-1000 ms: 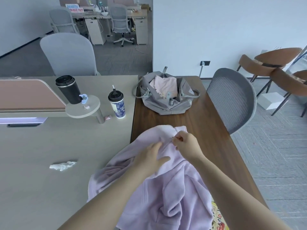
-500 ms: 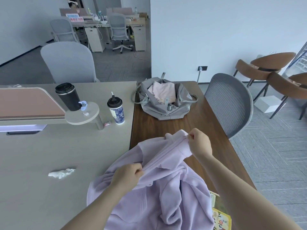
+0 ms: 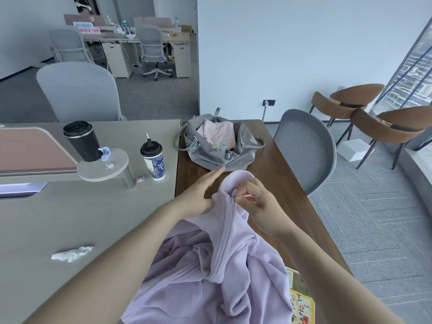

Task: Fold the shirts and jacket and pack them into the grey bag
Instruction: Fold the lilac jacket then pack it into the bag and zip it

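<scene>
Purple jacket (image 3: 233, 272): soft and fuzzy, bunched up on the brown bench (image 3: 278, 174), close to the person; its collar end is lifted toward the bag.
Right hand (image 3: 259, 202): fingers curled, pinching a small thing at the top of the zip line, likely the zip pull; it is too small to be sure.
Left hand (image 3: 201, 195): fingers straight and flat against the left side of the collar; the thumb is hidden, so I cannot tell if it pinches the cloth.
What changed: half a second ago the hands were apart, stretching the collar edge between them. Now they have come together at the top of the zip.
What that means: I think the jacket is being zipped or lined up so it can lie flat. It is not folded yet.
Grey bag (image 3: 217, 146): open, farther along the brown bench, just past the collar; pink clothes (image 3: 217, 134) already lie inside.
Left to do: fold the jacket, then put it in the bag.
Nearby: a blue cup (image 3: 153, 160) and a black cup (image 3: 81, 141) on the pale bench (image 3: 58, 218), and a white crumpled scrap (image 3: 72, 253).
Under the jacket: a colourful paper (image 3: 301, 305) pokes out at the near edge.
In the way: the paper might get dragged along; the cups sit well apart.
</scene>
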Tool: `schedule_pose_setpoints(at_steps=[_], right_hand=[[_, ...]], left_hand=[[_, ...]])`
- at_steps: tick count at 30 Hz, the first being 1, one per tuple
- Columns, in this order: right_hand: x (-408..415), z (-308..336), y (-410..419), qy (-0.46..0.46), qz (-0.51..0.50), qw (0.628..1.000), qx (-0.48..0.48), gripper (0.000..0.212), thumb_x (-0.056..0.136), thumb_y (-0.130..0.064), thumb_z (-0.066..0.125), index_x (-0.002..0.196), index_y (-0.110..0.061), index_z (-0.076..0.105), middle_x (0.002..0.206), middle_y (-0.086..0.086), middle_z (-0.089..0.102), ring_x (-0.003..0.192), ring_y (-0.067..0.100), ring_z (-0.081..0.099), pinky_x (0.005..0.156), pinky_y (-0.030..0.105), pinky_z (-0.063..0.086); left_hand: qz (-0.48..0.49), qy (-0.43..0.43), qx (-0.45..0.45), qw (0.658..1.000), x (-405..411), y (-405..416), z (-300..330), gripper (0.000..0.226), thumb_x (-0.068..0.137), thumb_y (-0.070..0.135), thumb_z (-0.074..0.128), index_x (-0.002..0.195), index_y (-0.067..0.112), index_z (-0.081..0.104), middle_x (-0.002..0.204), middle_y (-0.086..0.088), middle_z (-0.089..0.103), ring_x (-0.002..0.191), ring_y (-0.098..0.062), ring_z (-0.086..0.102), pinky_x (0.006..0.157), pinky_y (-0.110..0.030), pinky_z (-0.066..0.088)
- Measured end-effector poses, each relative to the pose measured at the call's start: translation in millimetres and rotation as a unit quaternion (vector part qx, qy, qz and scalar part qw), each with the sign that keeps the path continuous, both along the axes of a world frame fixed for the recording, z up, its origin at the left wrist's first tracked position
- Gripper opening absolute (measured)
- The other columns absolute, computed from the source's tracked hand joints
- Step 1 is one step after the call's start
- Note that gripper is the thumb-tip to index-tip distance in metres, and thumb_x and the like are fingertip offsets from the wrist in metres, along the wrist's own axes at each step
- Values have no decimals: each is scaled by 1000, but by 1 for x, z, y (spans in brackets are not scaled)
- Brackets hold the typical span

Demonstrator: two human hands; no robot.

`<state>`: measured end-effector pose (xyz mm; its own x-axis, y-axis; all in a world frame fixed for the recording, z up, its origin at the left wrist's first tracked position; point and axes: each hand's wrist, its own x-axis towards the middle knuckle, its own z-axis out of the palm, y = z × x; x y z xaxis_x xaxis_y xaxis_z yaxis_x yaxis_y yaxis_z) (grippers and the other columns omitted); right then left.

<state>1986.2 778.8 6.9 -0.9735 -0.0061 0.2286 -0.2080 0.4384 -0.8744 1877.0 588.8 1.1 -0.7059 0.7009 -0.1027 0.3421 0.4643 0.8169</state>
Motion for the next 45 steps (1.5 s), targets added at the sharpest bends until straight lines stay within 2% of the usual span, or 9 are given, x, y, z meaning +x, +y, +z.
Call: schedule_pose_setpoints(at_steps=[5,11,16,19,24,27,31,36,45], right_hand=[[11,0,7,-33,-33,998,38,14,96,-21,52,83,-26,54,86,14,64,80,37,58,78,54,49],[17,-1,10,-47,-88,986,132,22,88,-26,70,97,-32,50,82,-17,57,68,3,51,67,23,46],[12,-21,9,-39,-204,950,234,22,81,-30,74,101,-23,69,106,-13,51,101,14,47,77,35,47],[7,-23,13,-86,-242,958,127,24,71,-29,78,86,-17,65,118,-5,43,104,16,40,81,29,39],[13,-10,9,-66,-190,963,-179,34,68,-4,72,62,-17,42,65,0,38,59,11,34,55,27,30],[13,10,4,-25,-129,973,-188,38,75,12,65,69,-16,41,67,4,37,62,15,33,54,28,30],[12,40,-3,1,-46,990,-132,29,72,8,64,75,-16,48,72,3,44,67,19,39,59,36,35],[9,36,14,-75,-54,980,-174,62,73,-5,82,126,-27,58,112,-1,64,100,11,62,88,28,53],[14,-6,12,-136,-147,943,-264,19,91,-3,58,104,-11,69,94,6,70,87,21,62,76,36,50]], left_hand=[[-92,153,-115,977,-11,7,1,9,81,22,61,90,24,60,106,4,57,102,-20,56,90,-45,47],[8,94,-66,993,-8,-14,4,21,85,28,65,77,23,46,68,4,48,65,-16,41,63,-32,33],[32,103,26,994,1,-24,23,22,82,12,66,78,20,46,63,9,40,60,-10,33,58,-29,29],[46,110,87,989,5,-28,31,30,79,1,66,74,23,47,63,14,43,59,-4,34,57,-22,29],[78,90,127,985,5,-44,23,36,72,5,66,86,35,53,84,17,54,78,-6,48,72,-21,39],[94,-23,108,989,4,-56,6,64,63,18,76,117,39,51,114,14,56,103,-2,54,92,-23,45],[101,-149,26,983,8,-65,-16,54,46,43,80,95,24,68,95,5,72,96,-16,66,95,-40,53],[171,-105,131,971,5,-60,6,29,65,26,78,92,20,69,85,2,72,79,-16,61,68,-31,51],[68,14,118,991,-19,-69,36,62,52,39,78,91,-2,56,84,-8,60,81,-14,50,74,-35,40]])
